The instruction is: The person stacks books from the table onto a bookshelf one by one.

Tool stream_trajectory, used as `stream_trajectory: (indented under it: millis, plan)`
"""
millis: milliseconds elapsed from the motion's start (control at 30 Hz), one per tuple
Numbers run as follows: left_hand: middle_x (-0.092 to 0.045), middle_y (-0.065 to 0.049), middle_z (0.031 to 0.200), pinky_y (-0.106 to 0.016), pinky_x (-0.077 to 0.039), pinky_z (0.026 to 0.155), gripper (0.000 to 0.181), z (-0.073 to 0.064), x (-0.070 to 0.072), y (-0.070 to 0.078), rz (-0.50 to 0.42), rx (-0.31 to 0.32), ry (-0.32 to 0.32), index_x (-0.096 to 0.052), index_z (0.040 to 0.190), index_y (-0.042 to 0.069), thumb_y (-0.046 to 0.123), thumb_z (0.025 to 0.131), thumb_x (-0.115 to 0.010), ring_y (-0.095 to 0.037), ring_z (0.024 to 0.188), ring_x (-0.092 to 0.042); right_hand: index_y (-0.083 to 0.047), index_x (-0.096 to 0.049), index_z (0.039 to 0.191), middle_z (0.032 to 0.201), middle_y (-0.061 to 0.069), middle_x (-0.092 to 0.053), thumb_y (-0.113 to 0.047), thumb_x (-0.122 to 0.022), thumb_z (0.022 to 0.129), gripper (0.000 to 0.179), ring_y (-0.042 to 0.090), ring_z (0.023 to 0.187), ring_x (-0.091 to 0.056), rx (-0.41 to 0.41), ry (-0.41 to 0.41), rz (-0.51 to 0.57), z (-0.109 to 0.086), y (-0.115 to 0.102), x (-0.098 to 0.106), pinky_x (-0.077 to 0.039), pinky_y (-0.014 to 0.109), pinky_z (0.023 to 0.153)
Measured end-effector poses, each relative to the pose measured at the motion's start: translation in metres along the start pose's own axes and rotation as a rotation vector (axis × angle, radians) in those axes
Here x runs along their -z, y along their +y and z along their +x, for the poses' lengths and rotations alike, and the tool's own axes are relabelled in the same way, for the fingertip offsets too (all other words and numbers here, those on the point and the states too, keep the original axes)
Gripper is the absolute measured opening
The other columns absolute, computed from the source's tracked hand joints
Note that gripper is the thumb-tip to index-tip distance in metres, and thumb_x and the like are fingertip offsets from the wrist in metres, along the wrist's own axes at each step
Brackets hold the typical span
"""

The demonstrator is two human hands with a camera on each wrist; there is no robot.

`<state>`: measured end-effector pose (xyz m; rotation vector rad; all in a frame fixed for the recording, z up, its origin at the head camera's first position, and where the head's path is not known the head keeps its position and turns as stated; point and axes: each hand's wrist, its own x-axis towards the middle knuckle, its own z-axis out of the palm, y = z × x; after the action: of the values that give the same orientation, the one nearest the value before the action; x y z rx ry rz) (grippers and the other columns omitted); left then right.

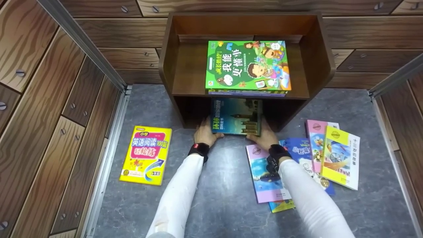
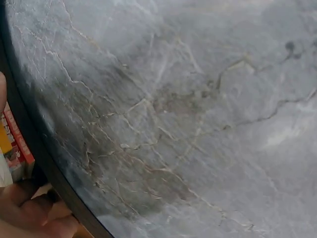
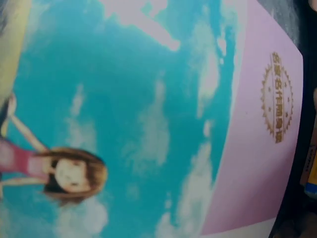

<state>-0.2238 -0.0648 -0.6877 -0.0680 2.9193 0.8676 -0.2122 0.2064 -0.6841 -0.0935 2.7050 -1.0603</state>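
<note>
In the head view, a dark blue-green book (image 1: 235, 115) with a tower on its cover lies in the lower compartment of a small brown bookshelf (image 1: 185, 72). Its front edge sticks out a little. My left hand (image 1: 205, 134) holds the left side, thumb at the front corner. On the opposite side my right hand (image 1: 267, 136) grips likewise. Red and yellow book edges (image 2: 17, 141) beside the left fingers (image 2: 37, 210) in the left wrist view suggest a stack. The shelf partly hides the fingers. On the shelf's upper level rests a stack topped by a green book (image 1: 248, 66).
A yellow book (image 1: 145, 155) lies on the grey floor at left. Right of my arms lie a lilac book (image 1: 264, 178), a blue book (image 1: 299, 148), a pink book (image 1: 315, 142) and a yellow-and-white book (image 1: 342, 157), partly overlapping. Wood-patterned walls (image 1: 122, 33) stand around.
</note>
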Motion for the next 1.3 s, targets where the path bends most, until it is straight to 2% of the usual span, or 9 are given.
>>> stream_trajectory:
  millis: [133,300,533,733,900,1067,1300]
  plan:
    - [-0.057,-0.022,0.148,-0.061,-0.055,0.094,0.095,0.002,-0.005,0.001,0.04,0.008,0.055,-0.047,0.154,0.004,0.045,0.079,-0.089,-0.047,0.12,-0.063,0.009,-0.007,0.162,0.165,0.036,-0.02,-0.032,-0.068,0.1,0.096,0.055,0.136,-0.047,0.005,0.016,-0.098,0.001,-0.002,-0.001,-0.035,0.059,0.118]
    - [-0.061,-0.021,0.143,-0.061,-0.056,0.092,0.082,0.002,-0.006,0.004,0.058,0.012,0.111,-0.052,0.149,0.003,0.041,0.083,-0.086,-0.047,0.118,-0.065,0.012,-0.016,0.16,0.155,0.04,-0.036,-0.028,-0.06,0.105,0.081,0.057,0.129,-0.051,-0.015,0.042,-0.157,0.002,-0.005,0.001,-0.04,0.062,0.113]
    - [-0.065,-0.016,0.139,-0.058,-0.059,0.087,0.075,0.002,-0.004,0.009,0.085,0.051,0.116,-0.056,0.146,0.006,0.042,0.086,-0.083,-0.045,0.112,-0.068,0.01,-0.021,0.16,0.148,0.039,-0.046,-0.031,-0.057,0.107,0.076,0.056,0.125,-0.056,-0.051,0.057,-0.177,0.002,-0.008,0.0,-0.045,0.064,0.107]
    - [-0.075,-0.02,0.117,-0.057,-0.06,0.081,0.067,0.004,-0.003,0.01,0.093,0.098,0.115,-0.063,0.139,0.008,0.043,0.086,-0.083,-0.04,0.099,-0.073,0.01,-0.026,0.158,0.135,0.04,-0.056,-0.031,-0.059,0.106,0.074,0.057,0.114,-0.062,-0.059,0.102,-0.21,0.003,-0.009,-0.003,-0.05,0.066,0.097]
    - [-0.076,-0.022,0.107,-0.057,-0.061,0.078,0.064,0.005,-0.003,0.013,0.101,0.123,0.111,-0.065,0.135,0.009,0.044,0.085,-0.084,-0.04,0.094,-0.075,0.007,-0.027,0.159,0.14,0.039,-0.054,-0.03,-0.058,0.106,0.072,0.057,0.117,-0.06,-0.062,0.108,-0.23,0.004,-0.009,-0.003,-0.049,0.066,0.1]
    - [-0.076,-0.022,0.107,-0.057,-0.061,0.078,0.066,0.005,-0.003,0.014,0.103,0.124,0.114,-0.065,0.135,0.009,0.045,0.084,-0.084,-0.041,0.094,-0.075,0.006,-0.03,0.158,0.141,0.037,-0.055,-0.028,-0.059,0.106,0.069,0.055,0.119,-0.06,-0.072,0.118,-0.235,0.004,-0.012,-0.002,-0.048,0.066,0.1]
    - [-0.077,-0.021,0.105,-0.056,-0.061,0.079,0.065,0.006,-0.004,0.012,0.112,0.115,0.13,-0.066,0.134,0.01,0.048,0.083,-0.084,-0.039,0.094,-0.075,0.006,-0.042,0.15,0.118,0.037,-0.066,-0.026,-0.06,0.105,0.058,0.056,0.101,-0.066,-0.071,0.149,-0.265,0.003,-0.015,-0.002,-0.053,0.068,0.086]
